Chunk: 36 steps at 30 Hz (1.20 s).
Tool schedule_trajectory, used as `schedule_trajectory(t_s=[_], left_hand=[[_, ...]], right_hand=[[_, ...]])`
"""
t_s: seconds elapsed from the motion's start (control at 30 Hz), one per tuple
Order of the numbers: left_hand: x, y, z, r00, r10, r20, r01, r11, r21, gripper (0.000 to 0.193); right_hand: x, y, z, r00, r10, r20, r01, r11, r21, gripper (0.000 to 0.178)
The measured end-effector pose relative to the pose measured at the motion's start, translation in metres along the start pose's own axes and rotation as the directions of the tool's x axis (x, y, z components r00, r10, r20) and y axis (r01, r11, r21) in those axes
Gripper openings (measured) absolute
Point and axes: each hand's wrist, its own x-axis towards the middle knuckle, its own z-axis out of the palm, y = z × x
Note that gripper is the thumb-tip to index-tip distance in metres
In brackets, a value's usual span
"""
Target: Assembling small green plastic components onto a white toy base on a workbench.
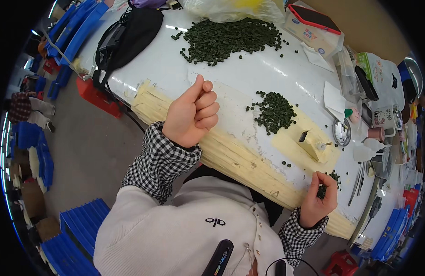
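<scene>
My left hand (190, 112) is closed above the taped front edge of the table, its fingers curled in and the thumb along the top. Anything inside it is hidden. At the lower right, my right hand (319, 198) is curled round a few small dark green pieces (321, 191), thumb and forefinger tips together. Beside it, more such pieces (335, 175) lie on the table. A small heap of dark green pieces (274, 112) sits between my hands, and a larger heap (233, 40) lies farther back. Near my right hand stands a cream-coloured block with a metal pin (314, 146).
The white table (249, 78) has cream tape (231, 156) along its front edge. At right are a round metal dish (341, 132), tweezers (358, 184), a pink spool (376, 134) and a red-cased phone (314, 18) on a box. A black bag (136, 39) lies at left.
</scene>
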Motion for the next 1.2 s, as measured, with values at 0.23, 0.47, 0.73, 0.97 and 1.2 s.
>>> schedule_trajectory(t_s=[0.23,0.47,0.73,0.97,1.2], left_hand=[[0.008,0.016,0.003,0.986,0.101,-0.134,-0.125,0.976,-0.181,0.024],[-0.016,0.154,-0.079,0.219,0.967,-0.127,-0.405,0.208,0.89,0.042],[-0.029,0.207,-0.135,0.455,0.89,-0.033,0.595,-0.277,0.754,0.063],[-0.019,0.209,-0.131,0.441,0.897,-0.025,0.568,-0.257,0.782,0.047],[-0.008,0.221,-0.16,0.452,0.889,0.072,0.443,-0.294,0.847,0.036]], right_hand=[[-0.001,0.003,0.0,1.0,0.009,0.0,-0.009,1.0,-0.012,0.008],[0.0,0.001,0.0,0.999,0.036,0.01,-0.037,0.999,0.023,0.007],[-0.001,0.002,0.003,0.999,0.037,0.01,-0.037,0.999,0.021,0.006],[0.0,0.003,0.002,0.999,0.044,0.017,-0.044,0.999,0.018,0.006],[-0.001,0.004,0.003,1.0,0.019,0.024,-0.019,1.0,0.013,0.006]])
